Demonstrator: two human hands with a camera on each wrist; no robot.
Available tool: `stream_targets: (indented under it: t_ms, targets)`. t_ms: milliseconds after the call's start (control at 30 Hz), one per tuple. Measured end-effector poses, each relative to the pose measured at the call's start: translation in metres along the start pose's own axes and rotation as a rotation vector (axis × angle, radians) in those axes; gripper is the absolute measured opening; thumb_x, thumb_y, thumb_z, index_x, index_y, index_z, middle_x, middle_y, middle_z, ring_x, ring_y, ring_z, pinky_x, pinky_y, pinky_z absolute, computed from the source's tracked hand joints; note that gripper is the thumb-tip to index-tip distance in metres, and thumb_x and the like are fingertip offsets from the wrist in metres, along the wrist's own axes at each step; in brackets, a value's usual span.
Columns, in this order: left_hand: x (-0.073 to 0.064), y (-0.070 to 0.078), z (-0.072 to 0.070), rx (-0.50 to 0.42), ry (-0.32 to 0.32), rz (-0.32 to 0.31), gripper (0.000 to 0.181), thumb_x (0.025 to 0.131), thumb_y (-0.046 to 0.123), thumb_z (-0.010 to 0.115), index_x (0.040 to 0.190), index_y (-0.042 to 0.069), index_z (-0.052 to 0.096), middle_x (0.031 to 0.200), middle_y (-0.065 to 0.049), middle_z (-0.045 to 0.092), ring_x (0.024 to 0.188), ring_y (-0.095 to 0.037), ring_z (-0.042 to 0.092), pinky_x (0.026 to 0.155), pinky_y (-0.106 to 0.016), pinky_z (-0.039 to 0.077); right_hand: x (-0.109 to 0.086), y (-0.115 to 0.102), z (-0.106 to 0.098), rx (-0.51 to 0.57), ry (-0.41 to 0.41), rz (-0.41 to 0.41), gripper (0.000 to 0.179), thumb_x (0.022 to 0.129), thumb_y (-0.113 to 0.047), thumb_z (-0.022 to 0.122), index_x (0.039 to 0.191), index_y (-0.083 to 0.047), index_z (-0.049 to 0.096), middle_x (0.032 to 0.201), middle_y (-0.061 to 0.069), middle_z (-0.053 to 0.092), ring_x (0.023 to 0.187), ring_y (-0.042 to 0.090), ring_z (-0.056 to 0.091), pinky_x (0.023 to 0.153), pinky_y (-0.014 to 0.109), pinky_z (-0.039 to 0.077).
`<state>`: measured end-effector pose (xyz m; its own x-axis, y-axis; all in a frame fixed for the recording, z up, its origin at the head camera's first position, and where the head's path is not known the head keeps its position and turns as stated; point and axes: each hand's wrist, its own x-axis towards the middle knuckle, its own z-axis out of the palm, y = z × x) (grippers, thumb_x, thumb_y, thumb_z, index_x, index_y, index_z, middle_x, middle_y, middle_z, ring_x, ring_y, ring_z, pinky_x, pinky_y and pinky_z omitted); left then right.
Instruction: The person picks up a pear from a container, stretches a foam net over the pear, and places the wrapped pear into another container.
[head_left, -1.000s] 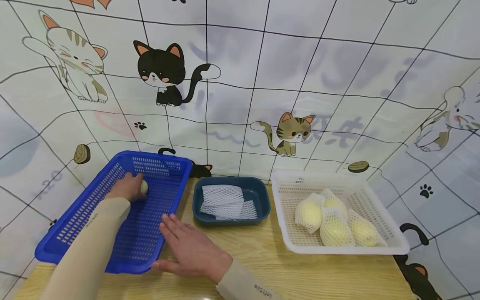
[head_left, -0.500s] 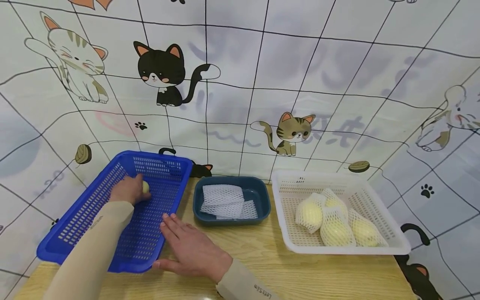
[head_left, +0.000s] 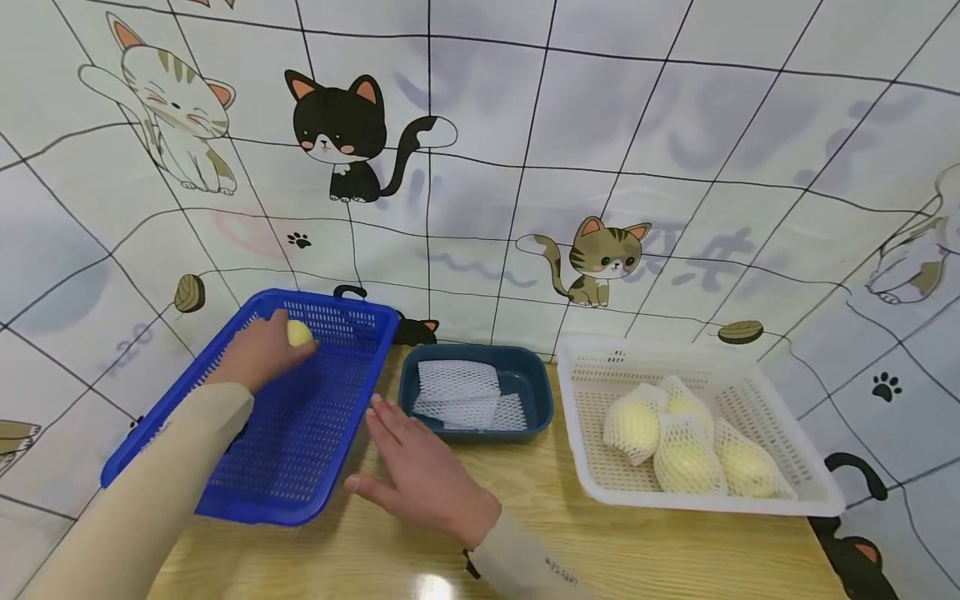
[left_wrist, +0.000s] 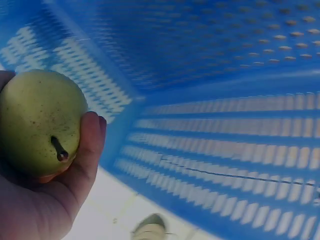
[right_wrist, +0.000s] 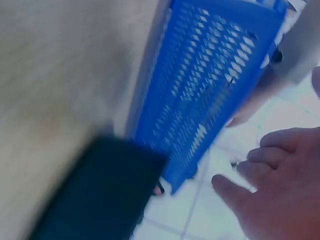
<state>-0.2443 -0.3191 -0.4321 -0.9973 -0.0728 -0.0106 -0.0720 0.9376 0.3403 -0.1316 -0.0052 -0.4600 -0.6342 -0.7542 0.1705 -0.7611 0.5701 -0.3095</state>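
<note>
In the head view my left hand (head_left: 258,352) is over the far left part of the blue basket (head_left: 281,454). It grips a yellow-green pear (head_left: 299,333). The left wrist view shows the pear (left_wrist: 45,120) with its dark stem, thumb and palm curled round it. My right hand (head_left: 427,475) has fairly straight fingers and holds nothing. It lies between the blue basket and the dark teal bin (head_left: 480,437), fingertips close to the bin's near left corner. White foam net sleeves (head_left: 461,396) lie in that bin.
A white basket (head_left: 708,502) at the right holds several pears (head_left: 686,458) in foam nets. All three containers stand on a wooden table (head_left: 360,558). Behind them hangs a cat-patterned cloth (head_left: 480,192).
My left hand has lifted the pear slightly off the blue basket's floor. My right hand has moved from the basket's edge rightward, nearer the teal bin. The view has shifted slightly.
</note>
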Motion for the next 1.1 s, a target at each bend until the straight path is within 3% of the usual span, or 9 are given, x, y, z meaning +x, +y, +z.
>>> stream_targets:
  t_ms: [233,333,500,667,800,933,1100]
  targets:
    - [-0.024,0.050,-0.027,-0.112,0.137,0.136,0.083,0.095,0.065,0.060,0.142,-0.001,0.044,0.113,-0.025,0.057,0.094,-0.039,0.057,0.068,-0.049,0.049,-0.049,0.024,-0.044,0.082,0.182,0.124,0.079,0.107,-0.056,0.043,0.160,0.001,0.029,0.171,0.012,0.018,0.157,0.026,0.016,0.122,0.048,0.027]
    - [-0.045,0.074,-0.036,-0.125,0.168,0.203,0.081,0.095,0.063,0.063,0.143,0.000,0.046,0.117,-0.023,0.058,0.093,-0.038,0.058,0.067,-0.047,0.051,-0.066,0.029,-0.057,0.042,0.251,0.151,0.079,0.107,-0.056,0.045,0.159,0.002,0.032,0.170,0.013,0.021,0.156,0.028,0.020,0.120,0.051,0.030]
    - [-0.084,0.112,-0.039,-0.117,0.219,0.351,0.076,0.091,0.044,0.076,0.143,0.000,0.044,0.117,-0.022,0.059,0.079,-0.033,0.062,0.057,-0.042,0.055,-0.093,0.035,-0.070,0.002,0.337,0.183,0.078,0.106,-0.055,0.049,0.158,0.002,0.035,0.170,0.011,0.023,0.156,0.027,0.021,0.117,0.053,0.034]
    - [-0.117,0.143,-0.023,-0.156,0.214,0.519,0.076,0.083,0.033,0.086,0.136,-0.002,0.044,0.105,-0.016,0.062,0.071,-0.021,0.060,0.055,-0.031,0.054,-0.123,0.041,-0.077,-0.010,0.397,0.190,0.075,0.105,-0.047,0.058,0.160,-0.003,0.034,0.170,0.006,0.023,0.155,0.024,0.024,0.113,0.052,0.040]
    - [-0.141,0.164,-0.005,-0.148,0.204,0.646,0.070,0.079,0.033,0.088,0.128,0.000,0.049,0.102,-0.008,0.060,0.077,-0.014,0.058,0.061,-0.027,0.054,-0.145,0.045,-0.079,-0.023,0.443,0.194,0.073,0.102,-0.038,0.065,0.161,-0.006,0.035,0.170,0.005,0.026,0.154,0.023,0.027,0.119,0.031,0.032]
    - [-0.165,0.185,0.015,-0.158,0.210,0.716,0.068,0.073,0.037,0.090,0.123,0.008,0.055,0.112,-0.005,0.055,0.082,-0.013,0.058,0.064,-0.024,0.055,-0.162,0.049,-0.080,-0.020,0.488,0.204,0.072,0.100,-0.032,0.068,0.160,-0.007,0.037,0.168,0.008,0.030,0.153,0.022,0.030,0.118,0.012,0.015]
    - [-0.183,0.203,0.046,-0.163,0.179,0.799,0.070,0.067,0.039,0.095,0.123,0.016,0.059,0.117,-0.005,0.051,0.087,-0.015,0.060,0.069,-0.027,0.057,-0.175,0.054,-0.080,0.001,0.512,0.234,0.071,0.099,-0.027,0.071,0.159,-0.008,0.039,0.167,0.009,0.033,0.152,0.025,0.033,0.118,0.011,0.015]
